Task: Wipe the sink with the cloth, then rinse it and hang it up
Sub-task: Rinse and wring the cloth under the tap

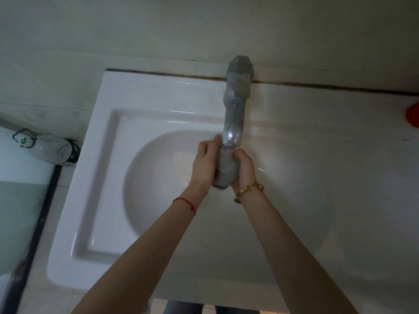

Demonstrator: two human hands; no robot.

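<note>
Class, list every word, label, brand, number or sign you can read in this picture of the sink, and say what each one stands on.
None can be read.
Bottle left of the sink: a green and white emblem on its label, with any lettering too small and blurred to read.
Faucet, cloth: no text visible.

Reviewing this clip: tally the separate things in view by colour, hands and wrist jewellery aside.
White: 1, the ceramic sink
Grey: 2, the metal faucet and the bunched grey cloth held in both hands
Clear: 1, the plastic bottle lying left of the sink
Red: 1, an object cut off at the right edge
Total: 5
</note>
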